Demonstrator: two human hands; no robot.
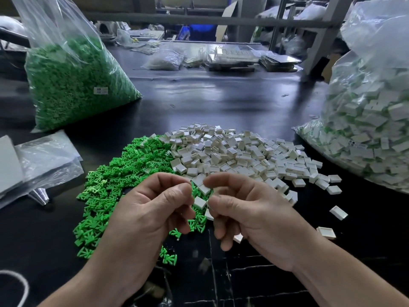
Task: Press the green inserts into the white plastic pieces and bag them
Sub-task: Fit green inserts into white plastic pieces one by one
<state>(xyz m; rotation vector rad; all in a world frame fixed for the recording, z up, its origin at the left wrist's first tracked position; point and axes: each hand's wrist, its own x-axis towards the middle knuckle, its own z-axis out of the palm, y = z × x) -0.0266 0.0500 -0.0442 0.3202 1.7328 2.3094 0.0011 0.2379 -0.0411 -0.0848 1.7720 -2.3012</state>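
Glossy black workbench (221, 100), grey metal racking (322, 41)

My single head-worn view faces forward and down, close above the left hand (150, 213) and right hand (254, 218).

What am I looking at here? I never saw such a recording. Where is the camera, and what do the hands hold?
No machine here: a person works with bare hands, and the one camera sits on the person's head, looking down. On the dark table lie loose green inserts and loose white pieces. A bag of green parts stands at the left, a bag of white parts at the right. The left hand and the right hand curl their fingers toward one white piece between them; which hand grips it, I cannot tell.
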